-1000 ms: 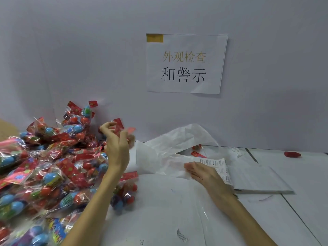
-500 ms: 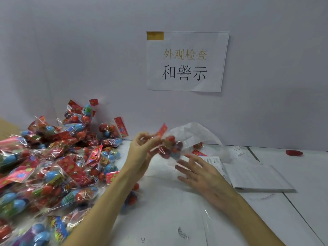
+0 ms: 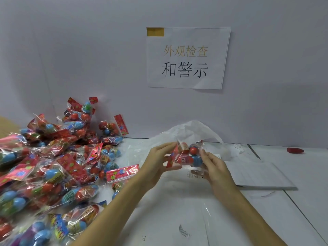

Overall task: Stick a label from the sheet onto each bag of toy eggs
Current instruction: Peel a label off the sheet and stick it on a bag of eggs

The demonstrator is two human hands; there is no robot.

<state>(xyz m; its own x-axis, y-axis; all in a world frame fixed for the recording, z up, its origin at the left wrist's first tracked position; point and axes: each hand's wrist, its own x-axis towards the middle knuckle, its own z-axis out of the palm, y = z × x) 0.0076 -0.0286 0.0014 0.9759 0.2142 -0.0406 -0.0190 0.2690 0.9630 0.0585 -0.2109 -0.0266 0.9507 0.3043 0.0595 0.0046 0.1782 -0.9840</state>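
While my left hand (image 3: pixel 156 162) pinches the red header of the clear plastic bag of red and blue toy eggs (image 3: pixel 188 155), fingers curled round it, I should keep the film taut. My right hand (image 3: pixel 211 166) grips its other end, thumb pressing the film; whether a label sits under those fingers I cannot tell. Half a second ago that hand was spread open below the bag.
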